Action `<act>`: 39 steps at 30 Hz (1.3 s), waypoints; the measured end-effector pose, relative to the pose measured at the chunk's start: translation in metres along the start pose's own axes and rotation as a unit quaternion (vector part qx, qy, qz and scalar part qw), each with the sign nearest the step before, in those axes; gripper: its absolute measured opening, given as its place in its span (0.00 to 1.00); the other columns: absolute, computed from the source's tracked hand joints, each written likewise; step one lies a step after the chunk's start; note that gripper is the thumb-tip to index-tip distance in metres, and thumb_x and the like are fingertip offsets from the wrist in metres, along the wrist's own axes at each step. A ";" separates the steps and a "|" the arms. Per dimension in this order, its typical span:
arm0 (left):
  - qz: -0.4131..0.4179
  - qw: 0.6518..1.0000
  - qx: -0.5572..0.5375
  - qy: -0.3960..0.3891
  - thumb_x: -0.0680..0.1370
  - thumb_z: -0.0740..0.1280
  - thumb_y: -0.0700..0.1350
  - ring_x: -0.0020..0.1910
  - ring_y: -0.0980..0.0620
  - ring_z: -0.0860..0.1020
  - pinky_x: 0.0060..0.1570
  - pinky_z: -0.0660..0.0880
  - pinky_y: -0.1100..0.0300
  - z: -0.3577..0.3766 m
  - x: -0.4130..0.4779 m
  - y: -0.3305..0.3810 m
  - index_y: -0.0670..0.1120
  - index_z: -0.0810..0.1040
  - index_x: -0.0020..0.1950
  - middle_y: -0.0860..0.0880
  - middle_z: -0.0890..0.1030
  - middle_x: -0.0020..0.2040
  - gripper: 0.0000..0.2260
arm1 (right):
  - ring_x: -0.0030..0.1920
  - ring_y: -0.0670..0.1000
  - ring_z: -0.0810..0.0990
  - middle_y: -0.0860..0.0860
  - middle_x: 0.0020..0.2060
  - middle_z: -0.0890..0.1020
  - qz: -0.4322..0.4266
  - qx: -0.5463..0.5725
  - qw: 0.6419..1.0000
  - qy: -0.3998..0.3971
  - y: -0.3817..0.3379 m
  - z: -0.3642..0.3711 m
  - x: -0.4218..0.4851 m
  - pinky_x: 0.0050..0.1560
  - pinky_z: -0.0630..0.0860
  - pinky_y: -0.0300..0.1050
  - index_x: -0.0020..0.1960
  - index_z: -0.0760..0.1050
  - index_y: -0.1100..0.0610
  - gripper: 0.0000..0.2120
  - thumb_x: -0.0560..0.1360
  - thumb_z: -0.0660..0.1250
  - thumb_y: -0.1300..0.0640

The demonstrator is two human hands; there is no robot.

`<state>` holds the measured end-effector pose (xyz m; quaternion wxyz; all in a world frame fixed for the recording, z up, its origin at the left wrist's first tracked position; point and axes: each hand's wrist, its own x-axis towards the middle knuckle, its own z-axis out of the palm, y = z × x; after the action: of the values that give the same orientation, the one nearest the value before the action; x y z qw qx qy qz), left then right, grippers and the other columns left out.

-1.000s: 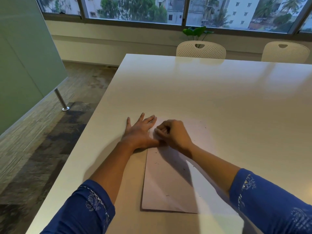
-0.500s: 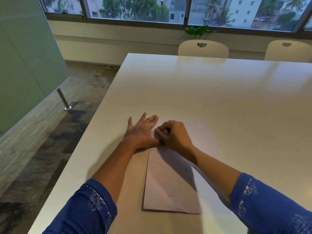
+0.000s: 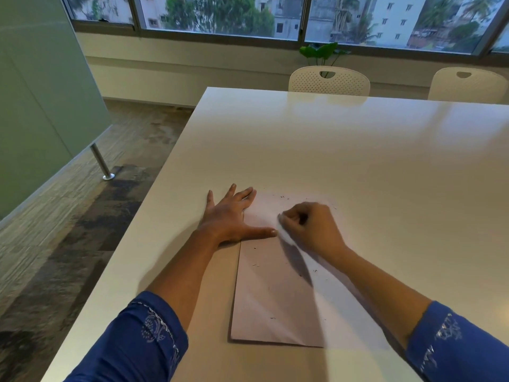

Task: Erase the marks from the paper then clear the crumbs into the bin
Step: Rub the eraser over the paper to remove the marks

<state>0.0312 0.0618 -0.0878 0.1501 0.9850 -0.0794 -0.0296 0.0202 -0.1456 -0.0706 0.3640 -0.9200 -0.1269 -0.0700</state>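
The left hand (image 3: 228,216) lies palm down with its fingers straight and spread. Its heel and outer fingers rest on the white table (image 3: 358,150), while the thumb stretches sideways across the sheet of paper (image 3: 275,299) and presses on it. The right hand (image 3: 311,227) is curled into a loose fist over the paper's far half. Its fingertips pinch a small whitish object (image 3: 282,221) against the sheet, though the object is too smeared by motion blur to name. The left thumb tip lies just beside those fingertips, so the two hands are close together but not clasped.

The paper lies flat near the table's left edge, in front of the person. Its long axis runs straight away from the person — one short edge near the body, the other just past the hands. Faint fold creases cross its near half. Dark crumbs (image 3: 256,264) are scattered over it, and a few lie at the far edge too.

Both forearms are bare below blue embroidered sleeves (image 3: 143,334). Two white perforated chairs (image 3: 329,81) stand at the table's far side, with a green plant (image 3: 322,52) behind them under the window.
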 end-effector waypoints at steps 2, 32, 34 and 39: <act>0.001 1.000 0.001 -0.001 0.62 0.55 0.83 0.80 0.54 0.39 0.74 0.36 0.34 0.000 0.000 0.000 0.57 0.47 0.82 0.60 0.47 0.81 0.55 | 0.33 0.42 0.79 0.44 0.35 0.82 -0.015 -0.009 1.000 -0.019 0.001 0.001 -0.005 0.34 0.72 0.31 0.43 0.83 0.51 0.04 0.75 0.71 0.52; 0.006 1.000 0.007 -0.015 0.61 0.55 0.84 0.80 0.54 0.40 0.74 0.35 0.34 -0.001 0.002 -0.002 0.57 0.47 0.82 0.60 0.47 0.81 0.56 | 0.34 0.42 0.77 0.43 0.33 0.80 -0.084 -0.033 0.995 -0.053 0.000 -0.020 -0.059 0.37 0.71 0.31 0.36 0.78 0.48 0.10 0.75 0.71 0.51; 0.008 1.000 0.005 -0.017 0.61 0.55 0.84 0.80 0.55 0.39 0.74 0.36 0.34 -0.001 0.002 -0.003 0.57 0.47 0.82 0.61 0.47 0.81 0.56 | 0.35 0.44 0.79 0.44 0.34 0.81 -0.067 -0.036 0.996 -0.046 0.008 -0.028 -0.053 0.37 0.74 0.35 0.36 0.79 0.50 0.10 0.76 0.71 0.50; 0.006 1.000 -0.001 -0.019 0.61 0.55 0.84 0.80 0.55 0.39 0.74 0.35 0.34 -0.003 0.001 -0.003 0.57 0.47 0.82 0.62 0.47 0.81 0.55 | 0.31 0.45 0.79 0.51 0.36 0.85 0.041 -0.062 0.996 0.055 0.046 -0.062 -0.011 0.33 0.74 0.38 0.38 0.83 0.55 0.09 0.74 0.72 0.53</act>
<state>0.0332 0.0648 -0.0860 0.1493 0.9837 -0.0882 -0.0473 0.0202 -0.2223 -0.0580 0.3152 -0.9400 -0.0648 -0.1131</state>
